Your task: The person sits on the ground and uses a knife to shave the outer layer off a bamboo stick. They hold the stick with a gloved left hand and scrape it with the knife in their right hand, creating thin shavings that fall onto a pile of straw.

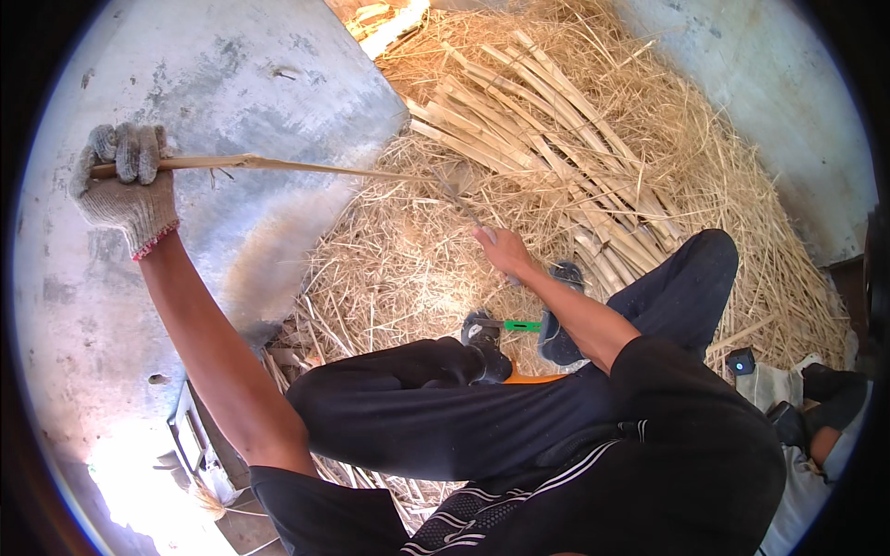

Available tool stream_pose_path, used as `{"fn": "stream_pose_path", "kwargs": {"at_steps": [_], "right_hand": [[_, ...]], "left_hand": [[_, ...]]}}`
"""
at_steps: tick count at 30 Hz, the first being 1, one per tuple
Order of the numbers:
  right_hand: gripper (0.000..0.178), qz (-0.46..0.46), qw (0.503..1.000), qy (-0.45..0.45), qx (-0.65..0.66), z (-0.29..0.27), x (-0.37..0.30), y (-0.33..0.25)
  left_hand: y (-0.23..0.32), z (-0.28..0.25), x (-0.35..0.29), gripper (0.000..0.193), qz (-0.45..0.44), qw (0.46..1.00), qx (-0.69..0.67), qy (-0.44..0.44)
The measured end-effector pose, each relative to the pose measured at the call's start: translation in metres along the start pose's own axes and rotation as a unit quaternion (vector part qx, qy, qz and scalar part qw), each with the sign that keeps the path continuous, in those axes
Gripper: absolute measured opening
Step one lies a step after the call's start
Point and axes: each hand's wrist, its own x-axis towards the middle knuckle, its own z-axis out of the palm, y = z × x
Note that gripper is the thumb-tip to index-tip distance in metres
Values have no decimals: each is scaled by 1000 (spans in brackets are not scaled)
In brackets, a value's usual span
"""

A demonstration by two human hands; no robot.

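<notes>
My left hand, in a grey knitted glove with a red-edged cuff, is closed around one end of a long bamboo strip at the far left. The strip runs nearly level to the right, and its thin end reaches the knife. My bare right hand is wrapped round the handle of a knife, whose narrow blade points up and left to the strip. Blade and strip seem to meet near the tip, though whether they touch is hard to see. Below lies a bed of thin shavings.
A pile of split bamboo strips lies on the shavings at the upper right. A green-handled tool is between my dark shoes. Pale walls stand left and right. A small black cube-shaped device sits at the right.
</notes>
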Motion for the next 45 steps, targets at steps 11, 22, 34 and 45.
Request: {"fn": "stream_pose_path", "kwargs": {"at_steps": [11, 22, 34, 45], "right_hand": [[61, 14, 999, -28, 4, -16, 4, -21], [65, -21, 993, 94, -61, 12, 17, 57], [65, -31, 999, -2, -5, -2, -1, -15], [69, -45, 997, 47, -50, 18, 10, 20]], "left_hand": [[-8, 6, 11, 20, -32, 997, 3, -65], [-9, 2, 2, 22, -30, 998, 3, -50], [-2, -18, 9, 19, -84, 987, -13, -138], [3, -37, 5, 19, -106, 983, -58, -138]]}}
